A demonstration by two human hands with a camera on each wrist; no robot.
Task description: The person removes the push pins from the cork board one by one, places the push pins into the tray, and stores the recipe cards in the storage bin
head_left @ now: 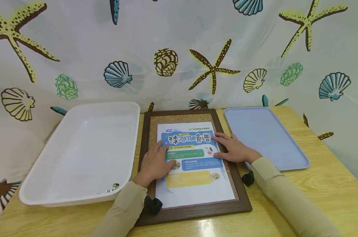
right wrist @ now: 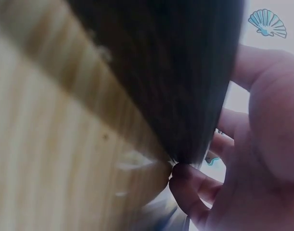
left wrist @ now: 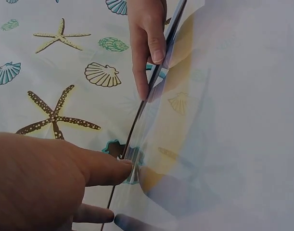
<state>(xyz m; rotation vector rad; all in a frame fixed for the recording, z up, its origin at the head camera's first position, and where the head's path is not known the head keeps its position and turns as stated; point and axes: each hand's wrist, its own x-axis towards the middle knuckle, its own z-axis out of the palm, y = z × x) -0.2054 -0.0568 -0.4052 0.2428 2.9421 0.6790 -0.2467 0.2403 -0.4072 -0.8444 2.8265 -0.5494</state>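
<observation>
A printed sheet (head_left: 193, 194) with a blue heading and coloured text blocks lies over a cork board (head_left: 182, 118) in a dark brown frame (head_left: 196, 212). My left hand (head_left: 155, 163) rests on the sheet's left side, fingers extended. On the right side, the fingers of my right hand (head_left: 233, 148) touch the sheet near its edge, with the palm over the frame. The left wrist view shows both hands along a thin edge, the left hand (left wrist: 45, 178) nearest. In the right wrist view my right hand (right wrist: 262, 139) is beside the dark frame side.
On the left stands a white basin (head_left: 84, 144), with several small shiny pieces (head_left: 115, 186) at its near end. A light blue tray (head_left: 265, 135) lies to the right on the wooden table (head_left: 324, 184). Behind hangs a cloth (head_left: 173, 29) patterned with shells and starfish.
</observation>
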